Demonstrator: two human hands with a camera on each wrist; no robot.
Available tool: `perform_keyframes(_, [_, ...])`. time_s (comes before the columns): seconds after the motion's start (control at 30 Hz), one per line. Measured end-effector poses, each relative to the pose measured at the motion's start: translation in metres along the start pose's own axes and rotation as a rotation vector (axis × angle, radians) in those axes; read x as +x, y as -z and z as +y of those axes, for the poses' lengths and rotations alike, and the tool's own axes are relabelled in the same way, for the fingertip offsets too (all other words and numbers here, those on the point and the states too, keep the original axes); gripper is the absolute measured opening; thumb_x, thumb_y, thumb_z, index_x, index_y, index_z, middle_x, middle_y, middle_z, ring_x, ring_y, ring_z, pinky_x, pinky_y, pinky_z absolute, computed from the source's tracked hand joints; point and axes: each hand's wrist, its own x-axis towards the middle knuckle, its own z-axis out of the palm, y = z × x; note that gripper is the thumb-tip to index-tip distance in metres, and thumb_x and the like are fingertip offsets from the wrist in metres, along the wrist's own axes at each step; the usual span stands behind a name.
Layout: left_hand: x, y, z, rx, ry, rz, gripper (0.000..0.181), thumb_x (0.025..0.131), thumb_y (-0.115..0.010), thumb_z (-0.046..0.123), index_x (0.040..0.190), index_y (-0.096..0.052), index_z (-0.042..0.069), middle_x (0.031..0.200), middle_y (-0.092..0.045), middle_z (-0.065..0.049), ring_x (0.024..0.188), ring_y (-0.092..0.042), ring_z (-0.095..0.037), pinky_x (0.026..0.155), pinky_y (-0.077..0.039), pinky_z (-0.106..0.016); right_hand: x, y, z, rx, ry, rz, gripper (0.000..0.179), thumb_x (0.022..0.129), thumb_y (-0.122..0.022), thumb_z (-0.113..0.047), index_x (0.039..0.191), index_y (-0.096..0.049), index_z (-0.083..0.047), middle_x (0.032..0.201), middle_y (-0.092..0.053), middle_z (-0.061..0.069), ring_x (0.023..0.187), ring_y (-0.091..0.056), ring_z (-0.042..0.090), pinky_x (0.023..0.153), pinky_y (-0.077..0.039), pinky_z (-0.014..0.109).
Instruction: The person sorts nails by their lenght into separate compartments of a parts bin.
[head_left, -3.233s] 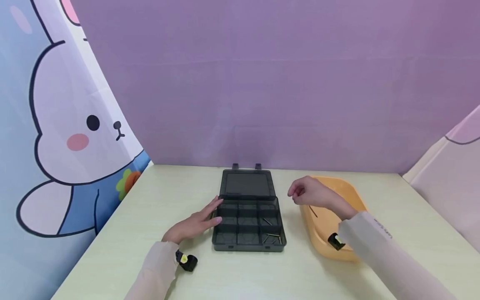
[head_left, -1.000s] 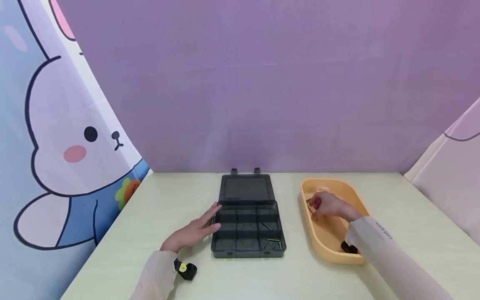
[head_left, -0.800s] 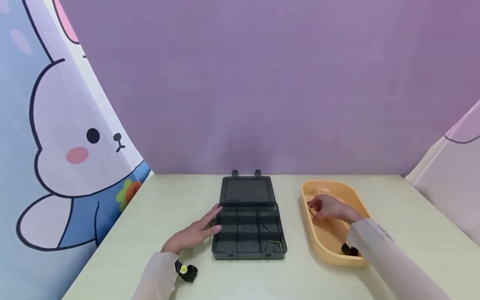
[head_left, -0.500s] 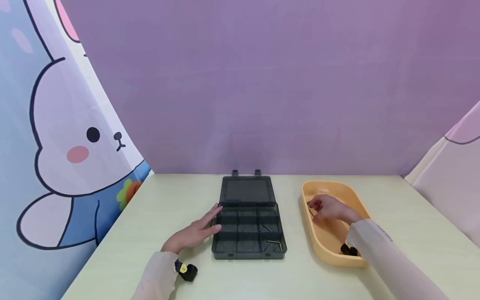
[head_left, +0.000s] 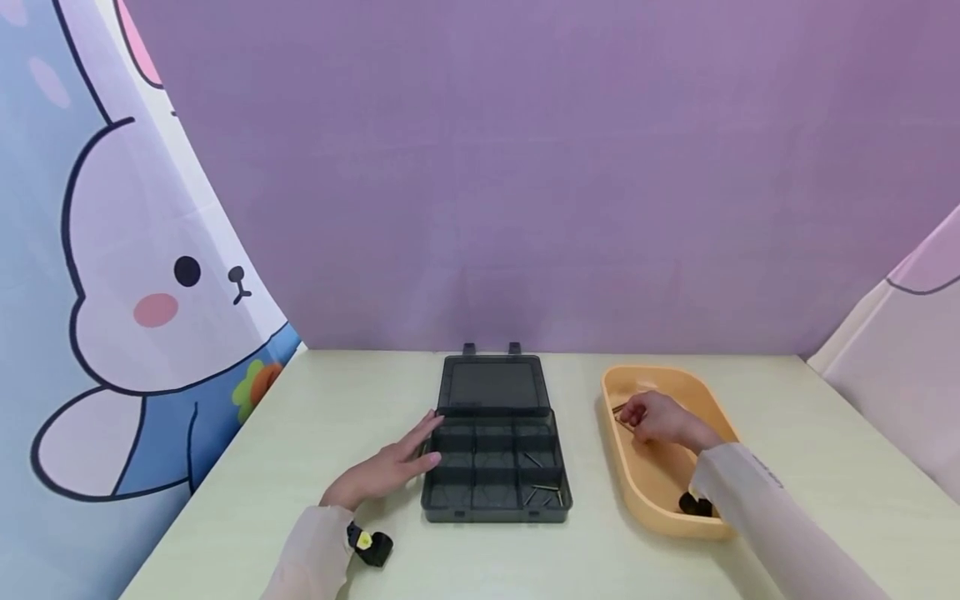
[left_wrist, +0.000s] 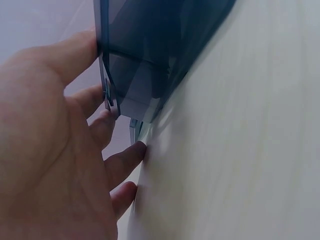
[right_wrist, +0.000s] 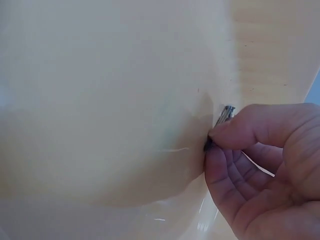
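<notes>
A dark translucent compartment box [head_left: 495, 483] stands with its lid [head_left: 494, 383] folded back. Several thin brass-coloured rods [head_left: 545, 487] lie in its near right compartment, and one greyish rod [head_left: 533, 459] in the compartment behind. My left hand [head_left: 386, 471] touches the box's left side with its fingers spread. Inside the orange tub [head_left: 637, 504], my right hand [head_left: 663, 421] is low at the left wall. In the right wrist view its thumb and index finger pinch a thin metal rod [right_wrist: 225, 114], partly hidden by the fingers. Thin rods [head_left: 618, 408] show beside the fingertips in the head view.
A pale table [head_left: 517, 562] carries the box and the tub, with a gap between them. Behind stands a purple backdrop [head_left: 487, 175], with a rabbit-print cloth [head_left: 142, 250] at the left. Small clear plastic [head_left: 647, 385] shows at the tub's far end.
My right hand has gone from beside the box, above the tub's left rim, down into the tub. Lately its fingers have shifted slightly around a rod. The left hand stays at the box.
</notes>
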Motion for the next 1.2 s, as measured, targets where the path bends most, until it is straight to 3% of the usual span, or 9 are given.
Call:
perform_keyframes(0.43, [0.0007,-0.0014,-0.0004,0.015,0.018,0.030,0.064,0.101,-0.043,0.039,0.155,-0.012,0.024,0.162,0.002,-0.001,0.147,-0.009,-0.037,0.111,-0.016,-0.065,-0.0008,0.0011,-0.0060,-0.145,-0.017,0.024,0.023,0.061,-0.060,0.009,0.078,-0.067,-0.004,0.069,-0.059,0.000,0.062,-0.050,0.012,0.054,-0.043,0.025])
perform_keyframes(0.77, [-0.0002,0.0010,0.0007,0.020,0.012,0.022,0.064,0.101,-0.043,0.041,0.155,-0.012,0.026,0.162,0.002,0.000,0.147,-0.010,-0.037,0.110,-0.017,-0.065,-0.0001,0.0012,-0.0023,-0.125,-0.016,0.026,0.014,0.068,-0.063,0.004,0.080,-0.067,-0.003,0.067,-0.058,-0.002,0.058,-0.050,0.011,0.053,-0.042,0.025])
perform_keyframes(1.2, [-0.0005,0.0015,0.0011,0.004,0.024,0.015,0.066,0.100,-0.043,0.043,0.155,-0.012,0.026,0.162,0.002,0.001,0.147,-0.008,-0.036,0.111,-0.015,-0.065,0.0026,0.0038,-0.0085,-0.159,0.027,0.032,0.011,0.072,-0.065,0.001,0.083,-0.068,0.000,0.074,-0.064,0.002,0.066,-0.051,0.011,0.060,-0.043,0.024])
